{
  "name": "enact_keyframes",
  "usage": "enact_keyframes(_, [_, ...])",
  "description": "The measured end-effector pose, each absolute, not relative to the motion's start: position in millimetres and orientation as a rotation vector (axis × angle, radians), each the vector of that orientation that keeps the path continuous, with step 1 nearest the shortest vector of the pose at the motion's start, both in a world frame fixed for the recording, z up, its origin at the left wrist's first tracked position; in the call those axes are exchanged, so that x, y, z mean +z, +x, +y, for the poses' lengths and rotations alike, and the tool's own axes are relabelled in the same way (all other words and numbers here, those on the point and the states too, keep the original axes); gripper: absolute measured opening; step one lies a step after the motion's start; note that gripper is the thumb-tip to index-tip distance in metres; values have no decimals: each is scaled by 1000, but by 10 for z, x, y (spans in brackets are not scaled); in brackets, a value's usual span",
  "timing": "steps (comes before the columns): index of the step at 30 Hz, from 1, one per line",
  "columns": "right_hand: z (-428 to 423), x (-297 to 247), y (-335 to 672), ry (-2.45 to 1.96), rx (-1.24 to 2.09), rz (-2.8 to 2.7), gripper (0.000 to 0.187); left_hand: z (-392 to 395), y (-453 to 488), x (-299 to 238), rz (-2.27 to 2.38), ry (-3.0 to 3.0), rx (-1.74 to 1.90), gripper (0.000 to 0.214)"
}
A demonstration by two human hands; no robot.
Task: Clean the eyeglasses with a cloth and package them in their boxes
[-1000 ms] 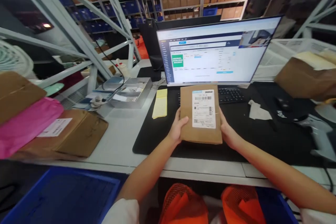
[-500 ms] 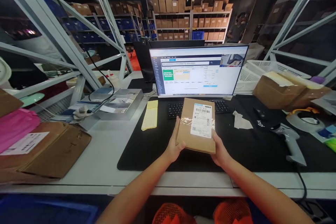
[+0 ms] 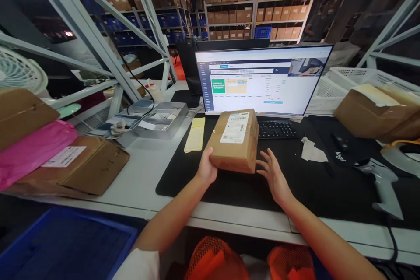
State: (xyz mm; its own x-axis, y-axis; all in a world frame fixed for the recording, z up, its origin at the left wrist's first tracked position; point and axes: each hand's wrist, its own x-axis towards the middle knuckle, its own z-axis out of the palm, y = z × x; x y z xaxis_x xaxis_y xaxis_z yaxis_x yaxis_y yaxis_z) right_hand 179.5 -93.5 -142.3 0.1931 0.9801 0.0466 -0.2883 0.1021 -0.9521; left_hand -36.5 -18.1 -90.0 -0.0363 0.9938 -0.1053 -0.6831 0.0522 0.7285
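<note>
A small brown cardboard parcel (image 3: 233,142) with a white shipping label on top is lifted over the black desk mat (image 3: 295,183), in front of the keyboard (image 3: 277,129) and the lit monitor (image 3: 262,81). My left hand (image 3: 206,168) grips the parcel's near left corner from below. Just right of the parcel hovers my right hand (image 3: 274,175), fingers spread and off the box.
Brown parcels (image 3: 95,166) and a pink bag (image 3: 31,151) lie at the left. A metal tray (image 3: 162,120) and a yellow pad (image 3: 196,135) sit left of the monitor. A barcode scanner (image 3: 380,183) and cardboard boxes (image 3: 370,111) are at the right. A blue bin (image 3: 65,245) stands below the desk.
The parcel has shifted left and tilted. My right hand has let go of it and opened; my left hand still holds it.
</note>
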Motion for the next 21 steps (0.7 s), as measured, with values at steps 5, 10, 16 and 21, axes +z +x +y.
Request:
enact_keyframes(5, [-948,-1409,1815,-1137,1060,-980,74,63,-773,-280,759,611,1631,39])
enact_keyframes(10, [-1028,-1409,1769,-1204,965,-1150,70,271,-1367,622,765,782,1714,42])
enact_keyframes(16, [-1012,-1569,1809,-1278,986,-1255,69,422,-2035,1599,874,923,1674,45])
enact_keyframes(21, [-966,-1622,1847,-1284,994,-1284,72,443,-2254,2007,1023,959,1711,49])
